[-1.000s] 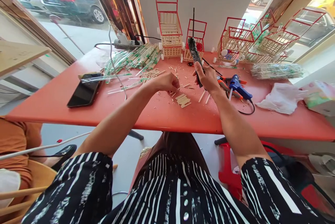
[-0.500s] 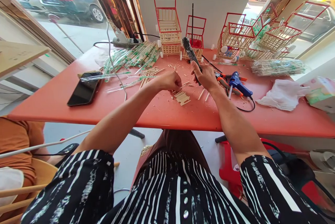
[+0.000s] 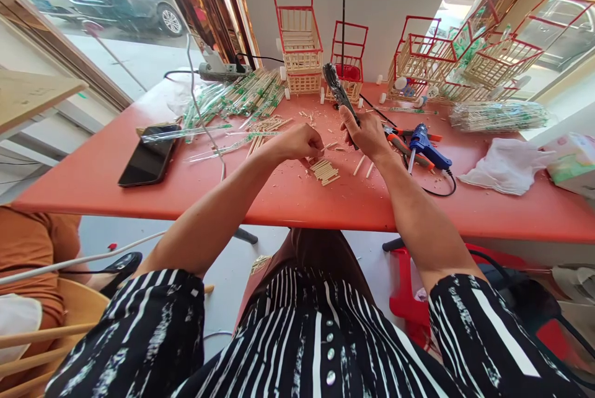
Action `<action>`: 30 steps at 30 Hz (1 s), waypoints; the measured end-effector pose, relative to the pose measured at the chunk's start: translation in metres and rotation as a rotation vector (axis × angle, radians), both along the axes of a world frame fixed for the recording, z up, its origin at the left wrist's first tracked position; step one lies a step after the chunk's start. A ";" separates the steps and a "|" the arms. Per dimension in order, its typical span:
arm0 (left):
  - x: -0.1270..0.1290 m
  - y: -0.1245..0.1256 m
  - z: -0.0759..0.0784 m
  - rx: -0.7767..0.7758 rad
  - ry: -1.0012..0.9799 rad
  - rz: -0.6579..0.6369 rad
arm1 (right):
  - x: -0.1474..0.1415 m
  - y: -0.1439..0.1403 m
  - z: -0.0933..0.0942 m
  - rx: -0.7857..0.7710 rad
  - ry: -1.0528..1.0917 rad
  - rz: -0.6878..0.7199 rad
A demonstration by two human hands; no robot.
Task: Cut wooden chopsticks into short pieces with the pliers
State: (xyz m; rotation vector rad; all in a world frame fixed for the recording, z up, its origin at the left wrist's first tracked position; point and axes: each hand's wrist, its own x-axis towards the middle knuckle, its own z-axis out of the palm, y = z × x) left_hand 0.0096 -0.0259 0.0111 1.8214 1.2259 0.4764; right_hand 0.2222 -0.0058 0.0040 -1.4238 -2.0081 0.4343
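My right hand [image 3: 369,136] grips a black-handled cutting tool [image 3: 338,88], its handles pointing up and away over the red table [image 3: 288,196]. My left hand [image 3: 297,141] pinches a short thin wooden stick [image 3: 326,147] that points toward the tool's jaws. Just below both hands lies a small pile of cut wooden sticks [image 3: 325,172], with wood chips scattered around it.
A black phone [image 3: 149,162] lies at the left, wrapped chopsticks [image 3: 237,100] behind it. A blue glue gun [image 3: 426,149] and orange pliers [image 3: 403,150] lie right of my hand. Stick-built red-framed carts [image 3: 300,44] line the back edge. A person in orange [image 3: 32,261] sits at the lower left.
The left hand has risen slightly from the table toward the tool, holding a stick. The right hand and tool have stayed almost in place.
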 end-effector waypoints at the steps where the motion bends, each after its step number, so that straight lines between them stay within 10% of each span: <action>1: 0.000 -0.001 0.000 0.001 -0.008 0.005 | 0.000 0.000 0.000 -0.002 -0.009 -0.002; 30: -0.005 -0.005 -0.013 0.038 -0.130 0.002 | -0.002 -0.003 0.001 -0.018 0.004 -0.022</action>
